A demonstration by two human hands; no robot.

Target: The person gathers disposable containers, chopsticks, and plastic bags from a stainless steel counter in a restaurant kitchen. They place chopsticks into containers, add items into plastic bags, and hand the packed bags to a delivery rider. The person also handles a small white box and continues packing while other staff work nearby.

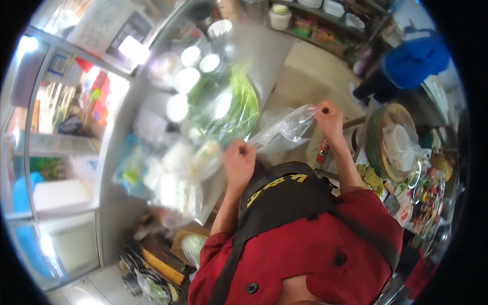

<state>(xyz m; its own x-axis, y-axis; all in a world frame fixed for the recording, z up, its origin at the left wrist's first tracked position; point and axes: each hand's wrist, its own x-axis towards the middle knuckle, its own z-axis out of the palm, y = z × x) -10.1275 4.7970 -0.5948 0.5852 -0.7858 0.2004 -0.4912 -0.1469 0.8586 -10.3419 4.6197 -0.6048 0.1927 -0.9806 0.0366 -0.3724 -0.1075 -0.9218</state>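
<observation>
A clear plastic bag [284, 129] is stretched between my two hands, above the floor and beside the metal counter. My left hand [239, 162] grips one end of it near the counter's edge. The other end is pinched in my right hand [328, 118], farther out and to the right. Just past my left hand, a large bundle of long green leafy vegetables [242, 103] lies on the counter, partly under clear plastic. Several white bowls or cups [187, 80] stand beside the greens; blur hides what they hold.
Bagged goods [175, 171] crowd the counter's near end. At right are a thick round chopping block [392, 114] with a plastic bag on it, and a tray of mixed small items [427, 202]. A person in blue [415, 61] is at upper right. Shelves [320, 19] stand beyond.
</observation>
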